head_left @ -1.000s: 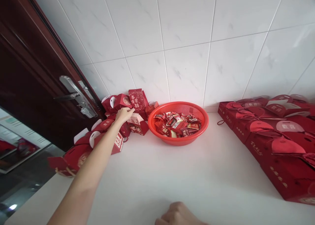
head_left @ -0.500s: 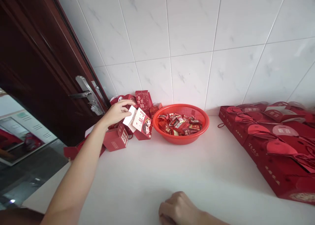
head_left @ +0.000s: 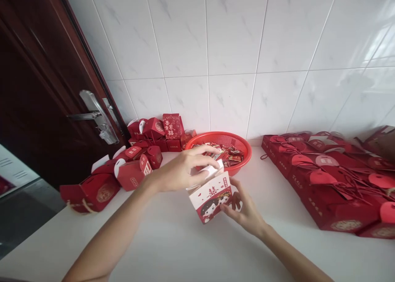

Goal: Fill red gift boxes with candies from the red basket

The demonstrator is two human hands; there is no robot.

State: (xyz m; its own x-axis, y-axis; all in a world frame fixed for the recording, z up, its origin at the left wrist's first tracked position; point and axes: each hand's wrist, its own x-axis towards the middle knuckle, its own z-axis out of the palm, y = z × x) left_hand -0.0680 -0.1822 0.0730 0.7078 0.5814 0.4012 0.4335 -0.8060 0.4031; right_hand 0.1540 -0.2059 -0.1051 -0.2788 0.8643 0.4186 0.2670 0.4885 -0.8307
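Note:
A red and white candy box (head_left: 212, 197) printed with two cartoon figures is held tilted over the middle of the white table. My left hand (head_left: 182, 169) is closed on its white upper flaps, the fingers bent over the top. On the box's right side, my right hand (head_left: 243, 210) grips the lower part between thumb and fingers. The box's top flaps stand up; its inside is hidden. Just behind it, partly covered by my left hand, is a red plastic basket (head_left: 247, 160) of small wrapped sweets (head_left: 233, 155).
Several red gift boxes (head_left: 131, 173) stand to the left near the dark door (head_left: 37, 76). Rows of red boxes with ribbons (head_left: 314, 191) fill the table's right side. A tiled wall (head_left: 231, 97) rises behind the white table (head_left: 173, 249).
The candy box has come from the left group to the table's middle in my left hand. My right hand has risen from the table's front and taken hold of it.

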